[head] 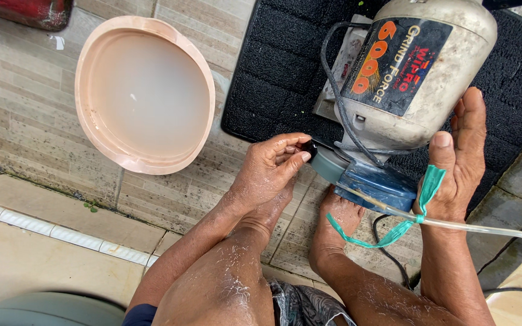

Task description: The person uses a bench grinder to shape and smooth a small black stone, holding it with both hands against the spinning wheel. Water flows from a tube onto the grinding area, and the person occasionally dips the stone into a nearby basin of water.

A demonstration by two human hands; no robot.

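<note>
**Materials and Finish**

Grinder (415, 78): painted metal housing, cream, scuffed and dull, with a glossy label. Wheel (327, 164): grey stone, matt, wet. Guard (377, 186): blue plastic, smooth. Basin (145, 93): peach plastic, smooth, holding milky water. Mat (273, 66): black rubber, ribbed, matt. Tube (484, 228): clear soft plastic, tied with green cloth strip (421, 202). Floor (25, 115): stone tile, rough, stained.

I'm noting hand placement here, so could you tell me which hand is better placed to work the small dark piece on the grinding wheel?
Probably the left hand: its fingertips pinch the small dark piece at the wheel. The right hand rests open beside the grinder.
</note>
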